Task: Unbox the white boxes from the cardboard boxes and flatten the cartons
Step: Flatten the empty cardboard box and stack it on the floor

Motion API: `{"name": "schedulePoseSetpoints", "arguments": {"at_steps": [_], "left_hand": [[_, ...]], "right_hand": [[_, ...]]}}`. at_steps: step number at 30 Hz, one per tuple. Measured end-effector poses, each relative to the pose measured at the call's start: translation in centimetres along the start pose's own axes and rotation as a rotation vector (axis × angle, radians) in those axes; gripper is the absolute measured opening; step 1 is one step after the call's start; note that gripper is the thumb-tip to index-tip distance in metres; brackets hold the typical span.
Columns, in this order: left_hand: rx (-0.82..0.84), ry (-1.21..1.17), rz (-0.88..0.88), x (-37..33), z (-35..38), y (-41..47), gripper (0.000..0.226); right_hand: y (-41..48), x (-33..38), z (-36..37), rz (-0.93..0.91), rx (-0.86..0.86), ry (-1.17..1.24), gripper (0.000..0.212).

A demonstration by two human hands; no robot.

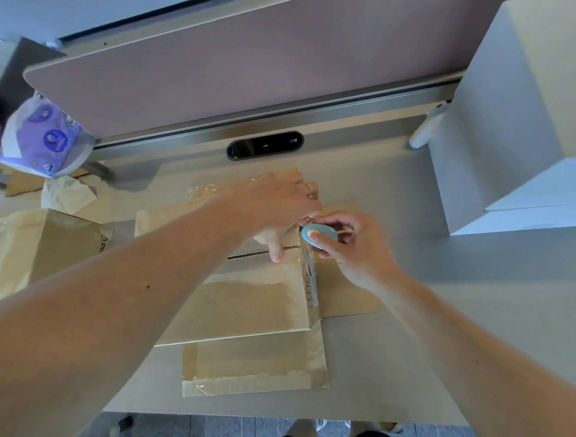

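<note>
Head view: cardboard carton (253, 302) sits mid-desk, flaps splayed out flat toward the near, far and right sides, with clear tape on the near flap (253, 368). Both hands are together at the carton's far-right corner, almost touching. Left hand (280, 211) lies palm-down on the carton top, thumb straight and pressing just beside the centre seam (252, 254). Its fingertips bend down at the carton's right edge, can't tell if they grip anything. Right hand (354, 251) pinches a small blue oval cutter (319, 236) between thumb and fingers, with the cutter's tip at the taped right edge of the carton where the seam ends. Carton is under the left hand and just left of the right hand. White boxes (521, 129) are stacked on the desk (457, 308) at far right, well apart from the hands. A second carton (48, 241) stands at the left edge. Beyond it are crumpled paper (66, 192) and a purple-patterned pack (49, 138). A divider panel (237, 67) runs along the far side, with a black oval grommet (265, 145) in front of it.
</note>
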State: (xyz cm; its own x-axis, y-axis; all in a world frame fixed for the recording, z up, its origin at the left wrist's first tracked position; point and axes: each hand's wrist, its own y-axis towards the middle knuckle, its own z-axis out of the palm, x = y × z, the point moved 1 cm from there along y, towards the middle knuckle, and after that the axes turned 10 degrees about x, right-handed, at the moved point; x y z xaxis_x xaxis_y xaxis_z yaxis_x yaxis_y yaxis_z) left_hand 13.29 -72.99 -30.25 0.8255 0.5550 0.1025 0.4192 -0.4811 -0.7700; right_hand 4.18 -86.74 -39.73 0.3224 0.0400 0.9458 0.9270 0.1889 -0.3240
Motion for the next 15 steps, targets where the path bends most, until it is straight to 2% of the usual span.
{"name": "schedulePoseSetpoints", "arguments": {"at_steps": [5,10,15], "left_hand": [[0.000,0.002,0.006,-0.5,0.0,0.2,0.073],[-0.018,-0.021,-0.011,-0.2,-0.2,0.0,0.069],[0.001,-0.011,-0.008,-0.5,-0.1,0.0,0.065]], "right_hand": [[0.7,0.6,-1.2,0.013,0.119,-0.049,0.016],[1.0,0.6,-0.6,0.021,0.062,-0.072,0.018],[0.6,0.7,-1.1,0.090,0.164,-0.086,0.020]]}}
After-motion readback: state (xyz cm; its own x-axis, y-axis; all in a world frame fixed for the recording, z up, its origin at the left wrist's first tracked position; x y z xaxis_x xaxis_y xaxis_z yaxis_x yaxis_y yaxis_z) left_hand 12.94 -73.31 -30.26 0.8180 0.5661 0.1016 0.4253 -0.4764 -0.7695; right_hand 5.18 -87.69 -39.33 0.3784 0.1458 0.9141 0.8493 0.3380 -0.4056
